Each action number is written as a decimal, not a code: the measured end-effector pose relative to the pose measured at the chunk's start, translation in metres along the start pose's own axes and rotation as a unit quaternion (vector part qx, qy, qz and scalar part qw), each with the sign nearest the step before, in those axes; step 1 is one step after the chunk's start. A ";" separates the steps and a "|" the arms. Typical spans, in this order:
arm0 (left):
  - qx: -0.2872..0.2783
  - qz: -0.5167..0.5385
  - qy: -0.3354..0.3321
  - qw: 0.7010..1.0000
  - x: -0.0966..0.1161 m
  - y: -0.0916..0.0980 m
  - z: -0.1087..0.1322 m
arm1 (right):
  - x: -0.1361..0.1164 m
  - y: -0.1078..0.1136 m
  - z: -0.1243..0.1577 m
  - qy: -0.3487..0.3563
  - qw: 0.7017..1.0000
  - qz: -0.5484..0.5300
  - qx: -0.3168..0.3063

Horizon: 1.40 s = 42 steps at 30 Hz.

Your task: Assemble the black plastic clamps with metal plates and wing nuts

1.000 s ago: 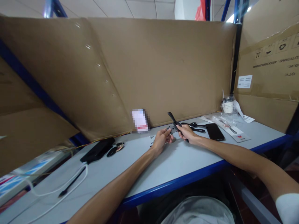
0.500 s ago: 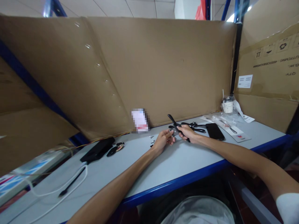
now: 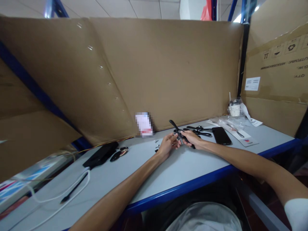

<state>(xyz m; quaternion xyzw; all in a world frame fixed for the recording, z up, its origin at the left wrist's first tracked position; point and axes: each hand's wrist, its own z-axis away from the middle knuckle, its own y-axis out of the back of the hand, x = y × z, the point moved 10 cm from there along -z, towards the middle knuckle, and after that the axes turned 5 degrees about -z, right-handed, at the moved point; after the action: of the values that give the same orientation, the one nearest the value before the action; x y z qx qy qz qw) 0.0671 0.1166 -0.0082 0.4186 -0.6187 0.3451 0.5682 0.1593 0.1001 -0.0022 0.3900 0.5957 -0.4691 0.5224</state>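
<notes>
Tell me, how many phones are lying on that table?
1. A black phone lies flat on the table, just right of the hands and beside the plastic packets. The black case at left could hide another; I cannot tell.

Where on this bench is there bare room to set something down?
The widest free patch of the table lies along its blue front edge, between the two forearms. Another lies between the black case and the left hand. It is crowded around the right hand, the black tool and the phone.
</notes>
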 end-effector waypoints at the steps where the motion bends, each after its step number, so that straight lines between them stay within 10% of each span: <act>1: 0.006 0.004 -0.004 1.000 0.000 -0.001 0.001 | 0.000 -0.001 0.000 0.004 1.000 0.000 -0.003; 42: -0.011 -0.033 -0.025 0.999 0.008 -0.011 0.002 | 0.004 0.013 -0.013 0.034 0.996 0.065 0.052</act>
<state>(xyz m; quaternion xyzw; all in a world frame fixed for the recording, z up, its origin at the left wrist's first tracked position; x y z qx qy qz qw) 0.0760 0.1091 -0.0013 0.4412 -0.6219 0.3089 0.5684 0.1678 0.1154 -0.0075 0.4698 0.5616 -0.4512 0.5102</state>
